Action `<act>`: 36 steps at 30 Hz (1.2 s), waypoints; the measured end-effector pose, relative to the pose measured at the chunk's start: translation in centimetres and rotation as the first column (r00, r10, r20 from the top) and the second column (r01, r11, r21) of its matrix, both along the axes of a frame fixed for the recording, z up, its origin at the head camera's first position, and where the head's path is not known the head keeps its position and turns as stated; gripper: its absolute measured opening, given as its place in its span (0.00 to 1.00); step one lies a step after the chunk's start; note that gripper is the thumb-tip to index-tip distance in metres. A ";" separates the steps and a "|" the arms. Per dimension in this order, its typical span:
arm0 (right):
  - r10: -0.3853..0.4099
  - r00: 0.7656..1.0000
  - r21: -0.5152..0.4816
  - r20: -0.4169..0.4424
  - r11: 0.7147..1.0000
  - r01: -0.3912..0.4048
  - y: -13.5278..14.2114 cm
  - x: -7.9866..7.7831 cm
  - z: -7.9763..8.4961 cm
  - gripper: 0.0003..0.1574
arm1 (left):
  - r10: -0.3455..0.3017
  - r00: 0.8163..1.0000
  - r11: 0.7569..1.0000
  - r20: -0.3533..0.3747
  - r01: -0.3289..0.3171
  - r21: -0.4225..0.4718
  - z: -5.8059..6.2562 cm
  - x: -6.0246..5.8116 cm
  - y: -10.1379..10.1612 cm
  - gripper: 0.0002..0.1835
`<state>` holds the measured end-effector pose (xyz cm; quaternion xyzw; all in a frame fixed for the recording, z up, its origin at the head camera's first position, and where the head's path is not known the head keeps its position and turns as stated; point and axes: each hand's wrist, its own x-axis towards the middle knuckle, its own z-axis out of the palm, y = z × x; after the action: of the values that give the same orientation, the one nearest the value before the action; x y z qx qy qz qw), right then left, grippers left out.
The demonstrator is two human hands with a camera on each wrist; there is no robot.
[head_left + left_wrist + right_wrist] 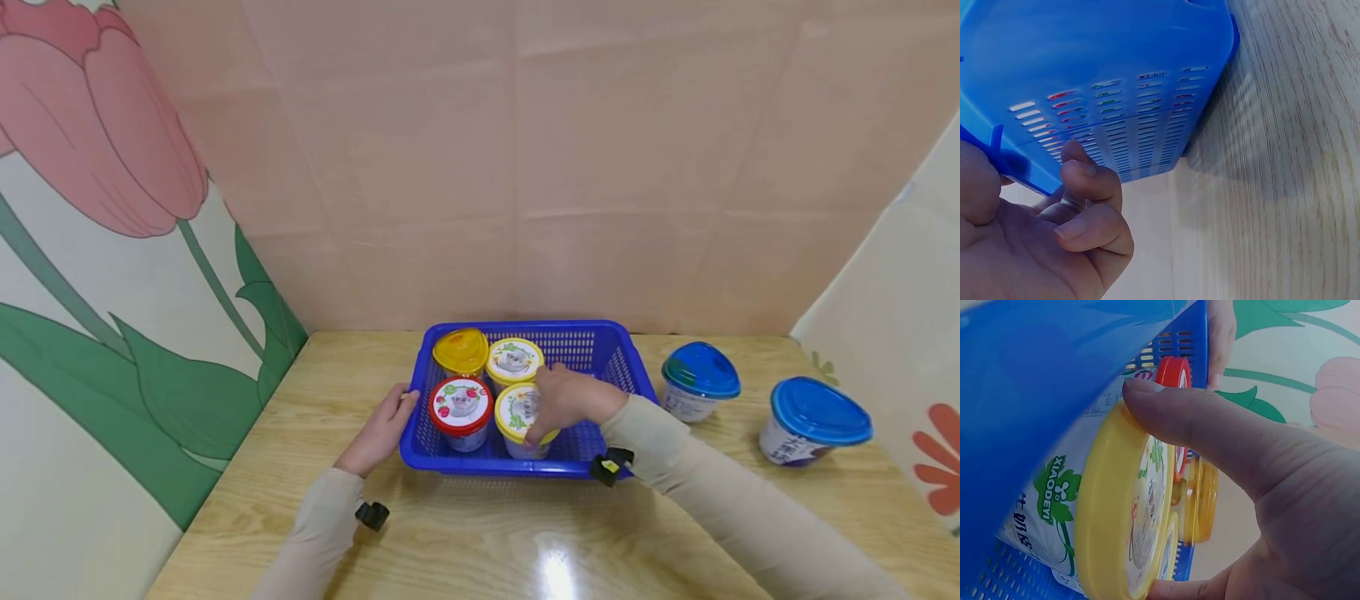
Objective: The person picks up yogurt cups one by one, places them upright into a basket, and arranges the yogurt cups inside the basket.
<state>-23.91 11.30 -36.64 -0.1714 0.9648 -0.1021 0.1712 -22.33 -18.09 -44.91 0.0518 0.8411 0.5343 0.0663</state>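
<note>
A blue plastic basket (487,467) stands on the table with several lidded yogurt cups in its left part. My left hand (382,429) holds the basket's left rim; in the left wrist view its fingers (1094,228) curl below that rim. Inside the basket, my right hand (576,396) grips the front yellow-lidded yogurt cup (517,408), with the thumb (1172,412) on the lid's edge. Beside it sits a red-lidded cup (461,404). Behind them are another yellow-lidded cup (514,360) and one with a domed, darker yellow lid (461,350).
Two cups with blue domed lids stand on the table right of the basket, one nearer (701,379) and one farther right (817,421). A pinkish-tan covering (517,167) rises behind the table (360,358). A tulip-print panel (112,250) stands at left, a flower-print panel (915,333) at right.
</note>
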 end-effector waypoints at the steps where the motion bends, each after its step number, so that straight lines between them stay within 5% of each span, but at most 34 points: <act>1: 0.002 1.000 0.002 -0.005 1.000 -0.001 0.0 0.0 0.0 0.64 | 0.000 1.000 1.000 -0.004 0.000 -0.001 -0.1 0.0 0.0 0.23; 13: -0.011 1.000 0.034 -0.006 0.999 0.012 -0.4 -0.2 -0.3 0.64 | -0.054 0.998 0.998 0.035 0.055 -0.022 3.2 1.6 0.6 0.23; 22: -0.023 1.000 0.046 0.017 0.999 0.022 -0.4 0.0 0.2 0.69 | -0.003 1.000 1.000 -0.008 0.003 -0.023 0.2 0.1 0.0 0.24; 29: 0.020 1.000 0.043 0.008 0.999 -0.020 0.0 0.2 0.4 0.54 | 0.000 1.000 1.000 -0.025 -0.001 -0.017 0.0 0.0 0.0 0.21; 36: 0.028 0.999 0.019 0.029 0.999 -0.028 0.1 0.1 0.3 0.50 | -0.008 1.000 1.000 -0.014 0.008 -0.015 0.0 0.0 0.0 0.21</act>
<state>-23.80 11.40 -36.35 -0.1818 0.9607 -0.0927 0.1881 -22.29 -18.11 -44.89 0.0583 0.8454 0.5271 0.0631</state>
